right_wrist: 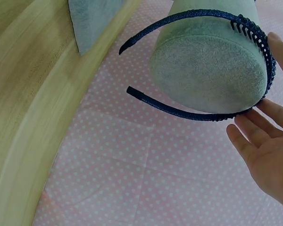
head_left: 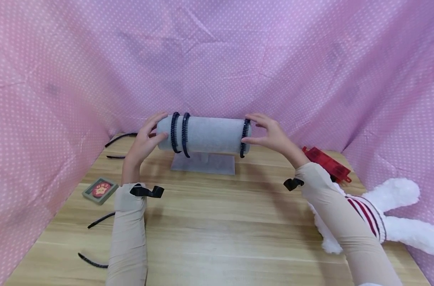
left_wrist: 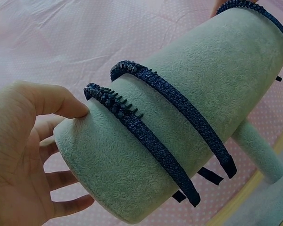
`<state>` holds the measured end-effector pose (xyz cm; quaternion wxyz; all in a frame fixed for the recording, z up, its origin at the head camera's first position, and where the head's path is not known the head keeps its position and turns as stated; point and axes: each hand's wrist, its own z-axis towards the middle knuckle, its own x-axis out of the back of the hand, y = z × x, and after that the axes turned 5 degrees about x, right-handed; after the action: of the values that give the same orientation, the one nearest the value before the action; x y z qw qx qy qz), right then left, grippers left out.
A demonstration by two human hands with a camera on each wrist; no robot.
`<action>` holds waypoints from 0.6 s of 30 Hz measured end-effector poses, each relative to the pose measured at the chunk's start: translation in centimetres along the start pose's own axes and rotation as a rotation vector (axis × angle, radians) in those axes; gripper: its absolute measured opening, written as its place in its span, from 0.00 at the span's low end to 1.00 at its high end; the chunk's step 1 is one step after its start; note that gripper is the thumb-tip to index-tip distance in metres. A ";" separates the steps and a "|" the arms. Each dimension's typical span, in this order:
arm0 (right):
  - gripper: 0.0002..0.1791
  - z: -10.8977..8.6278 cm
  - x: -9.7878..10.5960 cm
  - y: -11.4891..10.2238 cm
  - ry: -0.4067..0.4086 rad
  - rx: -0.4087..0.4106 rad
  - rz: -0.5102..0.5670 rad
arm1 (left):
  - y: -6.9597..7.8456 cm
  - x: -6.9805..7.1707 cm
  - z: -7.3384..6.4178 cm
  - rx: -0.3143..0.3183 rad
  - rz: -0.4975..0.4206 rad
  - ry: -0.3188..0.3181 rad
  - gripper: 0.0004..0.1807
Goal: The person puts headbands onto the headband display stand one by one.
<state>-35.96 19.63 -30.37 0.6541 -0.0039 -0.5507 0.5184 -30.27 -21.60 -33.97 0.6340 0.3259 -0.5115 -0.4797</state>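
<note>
A pale grey plush headband stand (head_left: 217,135), a horizontal roll on a post and flat base, stands near the back of the table. Two dark, beaded, toothed headbands (head_left: 186,135) sit side by side toward its left end. My left hand (head_left: 142,142) holds that end, with the thumb (left_wrist: 70,101) against the roll's surface and the fingers around the end. At the right end is another dark headband (right_wrist: 179,19), its open tips extending past the roll. My right hand (head_left: 275,135) grips this headband's curved part between thumb and fingers.
More dark headbands (head_left: 100,219) lie at the left, partly hidden by my left arm. Beside them is a small green-framed square (head_left: 100,190) with a red centre. A red translucent object (head_left: 325,163) and a white plush toy (head_left: 395,198) lie at the right. Pink dotted cloth (head_left: 217,55) surrounds the table.
</note>
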 end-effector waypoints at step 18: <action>0.42 0.7 0.4 0.0 -0.023 -0.063 0.087 | -0.1 0.0 0.1 -0.023 0.002 0.002 0.32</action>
<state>-36.53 19.49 -29.73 0.6241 -0.0424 -0.5734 0.5290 -30.35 -21.61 -34.04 0.6387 0.3183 -0.5058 -0.4847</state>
